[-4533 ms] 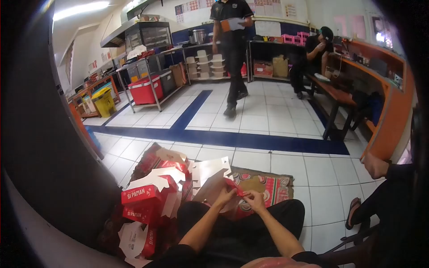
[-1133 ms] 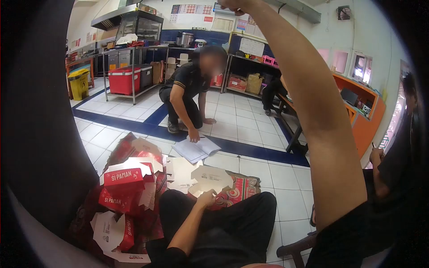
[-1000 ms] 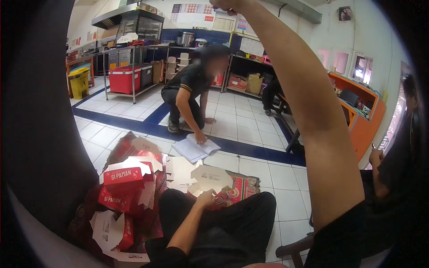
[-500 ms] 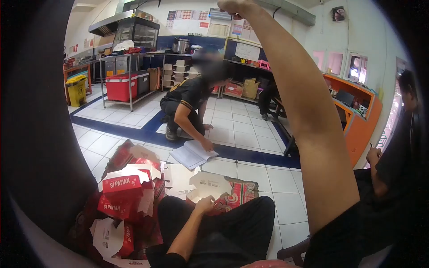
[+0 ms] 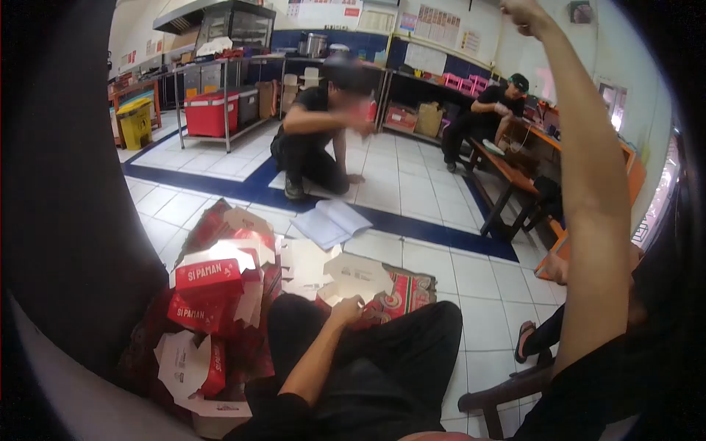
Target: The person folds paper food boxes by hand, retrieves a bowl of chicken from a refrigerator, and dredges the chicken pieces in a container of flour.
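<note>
My left hand [image 5: 347, 312] rests between my knees with its fingers curled on the near edge of an open cardboard food box [image 5: 357, 281]. White inner flaps of this box stand up and outward. My right hand [image 5: 526, 16] is raised high at the top of the view, arm stretched, fingers closed with no object visible in them. Left of my legs lies a pile of red boxes marked "SI PAMAN" [image 5: 209, 273], with a partly folded box [image 5: 185, 365] below them. A patterned red mat [image 5: 413, 291] lies under the boxes.
An open book [image 5: 332, 223] lies on the tiles before a kneeling person [image 5: 312, 140]. Another person [image 5: 496, 117] sits on a wooden bench [image 5: 507, 173]. A chair arm [image 5: 504, 393] and a sandaled foot [image 5: 525, 339] are at right. A red cooler [image 5: 211, 112] stands under the steel table.
My raised right arm has shifted right in view as the camera turned. The kneeling person's arm has lifted off the book. My left hand stays at the box.
</note>
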Demonstrator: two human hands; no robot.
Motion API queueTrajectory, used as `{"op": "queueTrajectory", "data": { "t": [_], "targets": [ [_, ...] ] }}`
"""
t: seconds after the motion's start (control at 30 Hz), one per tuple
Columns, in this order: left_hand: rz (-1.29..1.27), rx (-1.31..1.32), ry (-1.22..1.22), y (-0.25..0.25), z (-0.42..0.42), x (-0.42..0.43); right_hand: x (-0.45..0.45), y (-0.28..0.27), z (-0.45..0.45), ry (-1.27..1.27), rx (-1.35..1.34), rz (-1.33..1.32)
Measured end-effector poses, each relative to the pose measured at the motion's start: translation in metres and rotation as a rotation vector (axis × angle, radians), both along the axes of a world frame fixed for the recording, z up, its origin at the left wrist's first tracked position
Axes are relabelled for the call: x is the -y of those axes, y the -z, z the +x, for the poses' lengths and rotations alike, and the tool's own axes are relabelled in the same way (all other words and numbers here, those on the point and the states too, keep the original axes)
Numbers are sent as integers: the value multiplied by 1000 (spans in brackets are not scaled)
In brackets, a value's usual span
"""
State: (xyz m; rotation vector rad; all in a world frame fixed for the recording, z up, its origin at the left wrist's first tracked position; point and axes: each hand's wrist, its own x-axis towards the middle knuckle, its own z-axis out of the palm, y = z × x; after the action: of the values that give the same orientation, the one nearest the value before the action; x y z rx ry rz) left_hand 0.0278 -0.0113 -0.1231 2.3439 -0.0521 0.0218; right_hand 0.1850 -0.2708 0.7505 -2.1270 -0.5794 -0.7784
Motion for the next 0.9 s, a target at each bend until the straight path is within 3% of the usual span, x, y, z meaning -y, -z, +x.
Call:
{"op": "queueTrajectory", "data": {
  "t": [0.1,0.2,0.3,0.37,0.4,0.47,0.5,0.53,0.57,0.6,0.67,0.73,0.8,0.87,0.9],
  "targets": [
    [-5,19,0,5,-5,4,17,17,-3,103,43,58],
    [12,76,-3,6,1,2,16,63,-24,214,213,-98],
    [3,175,-35,-4,-1,5,25,149,36,184,526,-457],
    [-35,217,-80,-24,-7,9,-9,271,-23,48,278,-369],
    [-118,346,-109,-28,-6,9,-12,339,-15,-169,353,-288],
    [-241,462,-155,-43,-10,9,-10,462,-16,-207,-159,-453],
    [-236,434,-171,-46,-17,10,-14,529,-29,-243,-208,-582],
    [-309,471,-173,-49,-19,10,8,629,10,-475,-127,-544],
    [-379,522,-170,-53,-15,7,3,679,-16,-468,-308,-547],
    [-376,529,-159,-53,-15,7,-1,727,-26,-523,-287,-498],
    [-368,506,-164,-51,-14,7,-10,786,-52,-476,-349,-270],
    [-374,470,-162,-46,-8,11,-20,809,-74,-397,-312,-125],
    [-367,457,-154,-56,-5,12,-32,804,-85,-306,-290,30],
    [-373,390,-157,-68,-8,17,-30,798,-96,-382,-612,258],
    [-355,378,-110,-66,-3,18,-30,808,-90,-348,-606,297]
  ]
}}
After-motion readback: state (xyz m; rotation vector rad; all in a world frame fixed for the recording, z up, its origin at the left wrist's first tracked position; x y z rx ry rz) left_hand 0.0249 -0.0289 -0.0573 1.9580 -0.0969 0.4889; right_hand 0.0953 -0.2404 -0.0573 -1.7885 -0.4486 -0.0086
